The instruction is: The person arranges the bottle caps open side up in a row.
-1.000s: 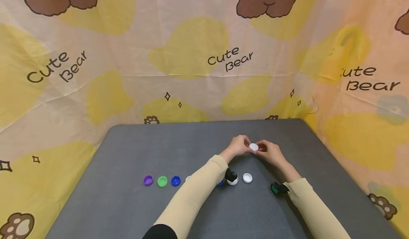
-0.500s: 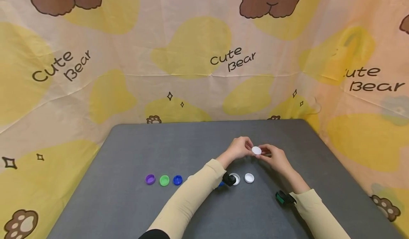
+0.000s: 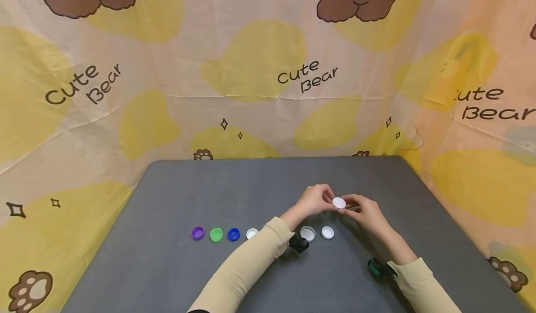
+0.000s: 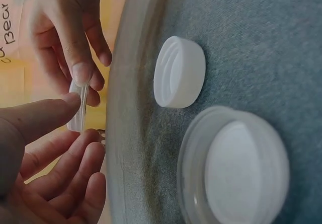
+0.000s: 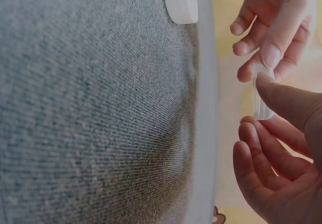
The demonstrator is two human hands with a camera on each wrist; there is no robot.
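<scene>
A white plastic bottle cap [image 3: 339, 203] is held up off the grey table between both hands, its flat top showing in the head view. My left hand [image 3: 315, 200] pinches one side of it and my right hand [image 3: 368, 214] pinches the other. In the left wrist view the cap [image 4: 77, 114] appears edge-on, thumbs on it. The right wrist view shows its ribbed rim [image 5: 262, 103] between the fingers. Below the hands, a wider white cap [image 3: 307, 233] and a smaller white cap [image 3: 328, 232] lie hollow side up.
To the left in the same row lie a purple cap [image 3: 198, 233], a green cap [image 3: 216, 234], a blue cap [image 3: 233, 234] and a white cap [image 3: 252, 233]. My left forearm [image 3: 247, 262] crosses over the row. Behind the table's [image 3: 201, 187] far edge hangs a printed cloth [image 3: 251, 71].
Both hands have come nearer to me with the white cap held between them. The left sleeve now covers less of the white cap beside the blue one. The view has shifted slightly.
</scene>
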